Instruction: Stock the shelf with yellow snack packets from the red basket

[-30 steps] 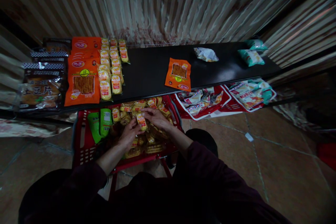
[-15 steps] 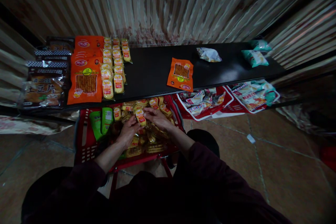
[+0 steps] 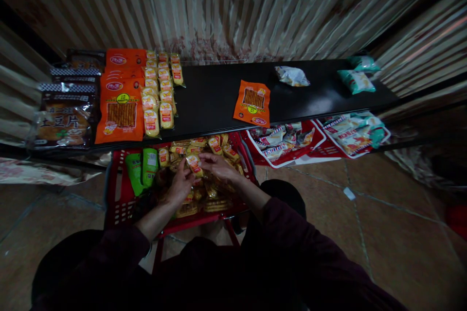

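A small yellow biscuit pack [image 3: 194, 165] with an orange-and-white label is between my two hands, above the red basket [image 3: 117, 194]. My right hand [image 3: 219, 167] is closed on its right edge with thumb and fingertips. My left hand [image 3: 180, 184] pinches the lower left side, with the index finger lifted a little. Under and around my hands, many similar biscuit packs [image 3: 218, 204] fill the basket. Two green packets [image 3: 149, 167] stand at its left end.
On the black shelf [image 3: 207, 97] stand rows of biscuit packs [image 3: 166, 115], orange snack bags [image 3: 120, 116] and dark potato-slice bags [image 3: 65, 121]. Farther right lie a single orange bag [image 3: 252, 103], a white packet [image 3: 292, 76] and teal packets [image 3: 356, 81]. Red baskets [image 3: 321, 141] hold more packets below.
The biscuit pack has shifted and turned slightly between my hands. My left index finger has lifted from its edge. The shelf goods stay as they were.
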A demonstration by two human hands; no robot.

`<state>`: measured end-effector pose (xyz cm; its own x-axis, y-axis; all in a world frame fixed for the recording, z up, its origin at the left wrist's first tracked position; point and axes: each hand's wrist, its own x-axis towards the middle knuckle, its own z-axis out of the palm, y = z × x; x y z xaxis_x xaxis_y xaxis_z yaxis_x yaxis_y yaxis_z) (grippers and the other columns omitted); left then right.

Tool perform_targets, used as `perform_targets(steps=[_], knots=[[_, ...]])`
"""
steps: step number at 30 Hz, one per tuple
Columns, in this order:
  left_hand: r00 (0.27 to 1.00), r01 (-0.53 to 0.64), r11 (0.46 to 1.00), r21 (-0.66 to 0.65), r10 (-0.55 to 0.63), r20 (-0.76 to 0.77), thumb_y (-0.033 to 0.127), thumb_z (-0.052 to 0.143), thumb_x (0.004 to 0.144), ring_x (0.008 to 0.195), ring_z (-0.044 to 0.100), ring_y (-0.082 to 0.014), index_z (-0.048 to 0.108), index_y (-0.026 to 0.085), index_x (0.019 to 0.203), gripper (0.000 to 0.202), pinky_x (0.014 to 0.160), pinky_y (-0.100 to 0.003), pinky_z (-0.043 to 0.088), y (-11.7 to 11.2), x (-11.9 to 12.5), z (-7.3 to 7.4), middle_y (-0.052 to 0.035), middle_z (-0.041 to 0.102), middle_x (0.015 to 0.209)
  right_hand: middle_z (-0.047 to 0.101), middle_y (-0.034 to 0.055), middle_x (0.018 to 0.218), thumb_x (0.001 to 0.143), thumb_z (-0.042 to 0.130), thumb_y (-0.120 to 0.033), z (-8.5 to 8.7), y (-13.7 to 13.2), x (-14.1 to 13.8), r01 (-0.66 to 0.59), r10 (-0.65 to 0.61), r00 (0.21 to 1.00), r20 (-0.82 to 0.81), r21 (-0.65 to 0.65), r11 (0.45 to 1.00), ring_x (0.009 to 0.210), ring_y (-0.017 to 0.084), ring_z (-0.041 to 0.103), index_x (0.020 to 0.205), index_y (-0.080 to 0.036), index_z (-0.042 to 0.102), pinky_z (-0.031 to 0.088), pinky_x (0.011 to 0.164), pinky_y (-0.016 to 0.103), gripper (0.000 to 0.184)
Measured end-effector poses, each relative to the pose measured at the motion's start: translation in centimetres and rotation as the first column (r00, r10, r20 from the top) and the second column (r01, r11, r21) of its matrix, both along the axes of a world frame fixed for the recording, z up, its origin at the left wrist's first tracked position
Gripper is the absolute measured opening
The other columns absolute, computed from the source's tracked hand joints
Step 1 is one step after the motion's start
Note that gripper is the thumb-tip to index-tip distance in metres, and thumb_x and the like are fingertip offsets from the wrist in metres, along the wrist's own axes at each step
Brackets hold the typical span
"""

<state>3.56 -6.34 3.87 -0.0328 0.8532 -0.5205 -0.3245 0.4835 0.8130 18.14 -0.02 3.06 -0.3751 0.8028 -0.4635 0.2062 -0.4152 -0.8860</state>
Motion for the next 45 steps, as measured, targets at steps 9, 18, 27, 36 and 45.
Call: perform_targets(steps=[9,18,27,36,45], knots=[[0.962,-0.037,0.999,0.01,0.038,-0.269,0.012,0.062,0.066,0.073,0.061,-0.0129,0.034,0.025,0.136,0.077,0.074,-0.032,0.052,-0.2,-0.4,-0.4,-0.0034,0.061,0.096,0.069,0.0024,0.102,0.072,0.069,-0.03,0.1,-0.3,-0.3,-0.036,0.036,0.999,-0.003,0.021,0.999,0.091,0.015,0.064,0.107,-0.02,0.066,0.047,0.091,0.032,0.036],[0.951,-0.113,0.993,0.043,0.121,-0.284,0.016,0.064,0.065,0.079,0.058,-0.0142,0.048,0.019,0.117,0.055,0.078,-0.029,0.045,0.2,-0.6,-0.3,-0.0016,0.056,0.088,0.07,0.0033,0.103,0.079,0.059,-0.04,0.8,-0.6,-0.4,0.017,-0.011,0.996,-0.085,0.069,0.997,0.095,0.018,0.064,0.103,-0.02,0.068,0.045,0.092,0.035,0.033],[0.99,-0.077,0.997,0.0,0.076,-0.121,0.016,0.058,0.061,0.074,0.054,-0.0134,0.06,0.018,0.089,0.029,0.073,-0.027,0.042,0.2,-0.7,-0.4,0.0011,0.057,0.077,0.069,0.005,0.102,0.075,0.065,-0.038,0.2,-1.0,-0.8,-0.055,0.065,0.996,-0.067,0.146,0.988,0.094,0.017,0.061,0.1,-0.018,0.07,0.043,0.091,0.033,0.033],[0.961,-0.266,0.949,-0.168,0.276,0.037,0.031,0.073,0.057,0.08,0.058,-0.0131,0.058,0.017,0.09,0.039,0.069,-0.024,0.042,0.7,-0.6,1.2,-0.0026,0.063,0.088,0.063,0.0028,0.097,0.071,0.07,-0.036,-0.4,-1.1,-1.1,-0.058,0.084,0.991,-0.108,0.223,0.973,0.091,0.016,0.057,0.109,-0.02,0.063,0.044,0.087,0.032,0.042],[0.937,-0.321,0.924,-0.207,0.342,0.075,0.027,0.075,0.058,0.067,0.058,-0.0111,0.06,0.017,0.082,0.03,0.065,-0.024,0.043,1.4,-1.2,1.2,-0.0002,0.065,0.078,0.06,0.0052,0.103,0.067,0.074,-0.032,-0.7,-1.3,-1.3,-0.043,0.064,0.988,-0.139,0.148,0.988,0.095,0.016,0.056,0.114,-0.022,0.058,0.045,0.089,0.035,0.051]])
